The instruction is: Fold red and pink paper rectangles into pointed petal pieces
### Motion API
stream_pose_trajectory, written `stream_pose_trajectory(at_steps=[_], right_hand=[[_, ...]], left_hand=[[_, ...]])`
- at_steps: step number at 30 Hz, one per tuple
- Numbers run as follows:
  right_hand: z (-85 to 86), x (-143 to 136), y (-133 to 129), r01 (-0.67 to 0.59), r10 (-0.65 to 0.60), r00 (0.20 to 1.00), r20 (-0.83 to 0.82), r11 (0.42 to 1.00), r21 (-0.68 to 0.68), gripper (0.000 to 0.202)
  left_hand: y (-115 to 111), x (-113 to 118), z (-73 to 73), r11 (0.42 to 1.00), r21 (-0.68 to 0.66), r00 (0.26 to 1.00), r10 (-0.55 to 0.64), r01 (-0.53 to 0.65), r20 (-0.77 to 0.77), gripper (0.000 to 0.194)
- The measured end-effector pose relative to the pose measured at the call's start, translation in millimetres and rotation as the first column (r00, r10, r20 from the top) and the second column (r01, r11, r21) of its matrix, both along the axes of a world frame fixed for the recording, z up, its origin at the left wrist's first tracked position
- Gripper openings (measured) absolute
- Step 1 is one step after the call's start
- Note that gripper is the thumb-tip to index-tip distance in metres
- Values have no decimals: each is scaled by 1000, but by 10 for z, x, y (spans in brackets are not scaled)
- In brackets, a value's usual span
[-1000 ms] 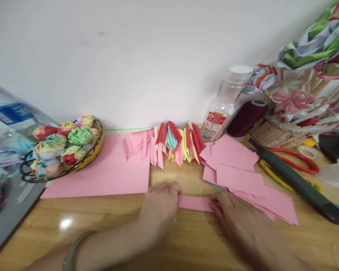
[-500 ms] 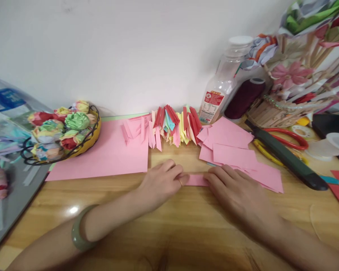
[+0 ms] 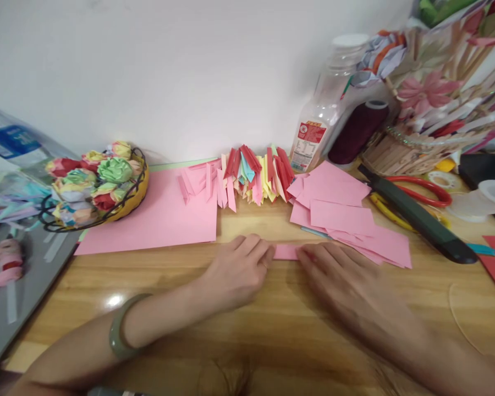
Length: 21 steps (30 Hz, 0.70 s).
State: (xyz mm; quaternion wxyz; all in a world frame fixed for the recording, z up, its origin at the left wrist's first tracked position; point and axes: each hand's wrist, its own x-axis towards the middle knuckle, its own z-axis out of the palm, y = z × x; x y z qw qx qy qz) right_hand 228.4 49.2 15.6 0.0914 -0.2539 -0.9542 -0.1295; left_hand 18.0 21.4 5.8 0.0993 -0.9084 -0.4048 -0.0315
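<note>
A narrow folded pink paper strip (image 3: 286, 252) lies on the wooden table between my hands. With curled fingers, my left hand (image 3: 240, 267) grips its left end. At the other end my right hand (image 3: 346, 278) presses down with its fingers close together, thumb tucked under, and covers that part of the strip. Loose pink paper rectangles (image 3: 342, 215) are piled just beyond my right hand. Past the strip stands a row of folded coloured paper pieces (image 3: 253, 171), mostly red, pink and yellow. Several pink folded pieces (image 3: 198, 179) lie left of that row.
A large pink sheet (image 3: 173, 220) lies partly under a yellow basket (image 3: 137, 201) of paper roses. At the back right stand a plastic bottle (image 3: 313, 129) and a dark thread spool (image 3: 358, 132). Red-handled scissors (image 3: 427, 190) and a black-green cutter (image 3: 424, 220) lie nearby.
The whole scene sits slightly higher in view as the camera has tilted. My right fingers have slid a little along the strip toward my left hand, which keeps its grip.
</note>
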Motion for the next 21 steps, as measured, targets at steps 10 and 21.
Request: stream_pose_trajectory(at_steps=[10, 21], right_hand=[[-150, -24, -68, 51, -52, 999, 2, 994, 92, 45], [-277, 100, -138, 5, -6, 1000, 6, 991, 133, 47]], left_hand=[[-156, 117, -18, 985, -132, 991, 95, -106, -90, 46], [-276, 118, -120, 981, 171, 996, 92, -90, -8, 39]])
